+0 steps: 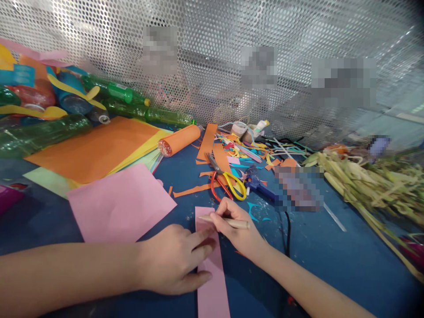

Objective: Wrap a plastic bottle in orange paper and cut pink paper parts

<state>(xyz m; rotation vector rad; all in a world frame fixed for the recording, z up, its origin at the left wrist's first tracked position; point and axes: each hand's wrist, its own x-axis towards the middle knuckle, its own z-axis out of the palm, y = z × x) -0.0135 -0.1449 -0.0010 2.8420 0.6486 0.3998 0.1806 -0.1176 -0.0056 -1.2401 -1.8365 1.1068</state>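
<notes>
we have a long, narrow strip of pink paper (213, 287) lying at six o'clock on the dark blue tabletop (318, 269). our left hand (172, 258) rests over it from nine o'clock, fingers spread flat on the paper, thumb apart. our right hand (243, 234), coming in from four o'clock, has its fingers pinching a slim, pointed beige pencil-like stick (240, 224), the tip at the strip's far end; we cannot tell whether it touches. from that end, a broad pink paper sheet (121, 203) lies at ten o'clock, metal scissors with red and yellow handles (218, 171) at one, and a dark blue glue gun (263, 187) at two.
</notes>
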